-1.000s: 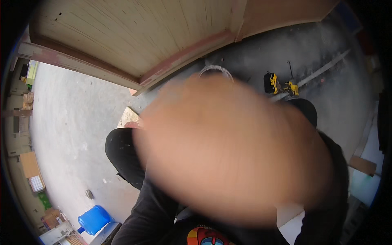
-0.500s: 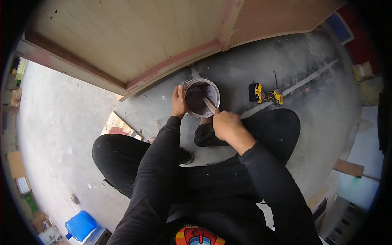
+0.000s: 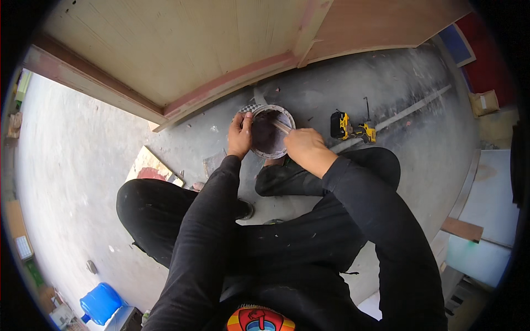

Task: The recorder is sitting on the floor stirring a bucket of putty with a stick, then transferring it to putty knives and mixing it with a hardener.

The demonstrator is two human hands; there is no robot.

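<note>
A round tub (image 3: pixel 293 119) of purplish-brown paste (image 3: pixel 264 132) is tipped so that its mouth faces me, in front of my bent legs. My left hand (image 3: pixel 239 137) grips its left side, the thumb at the rim and the fingers wrapped around the outside. In my right hand (image 3: pixel 310 150) is a flat wooden stick (image 3: pixel 281 127), its far end dipping into the paste. The fist sits at the tub's right rim. Smears of paste coat the tub's inner wall. The stick's tip is hidden in the paste.
Beyond the tub stands a large wooden panel (image 3: pixel 221 49) with pinkish patches along its frame. To the right, a yellow-and-black cordless drill (image 3: pixel 353 129) lies on the concrete floor. A stained board (image 3: pixel 144 165) is by my left knee, and a blue water jug (image 3: pixel 102 303) at lower left.
My right hand has moved up and slightly left along the tub's rim, and the stick now slants more flatly. My left hand keeps its hold. The whole view has shifted a little.
</note>
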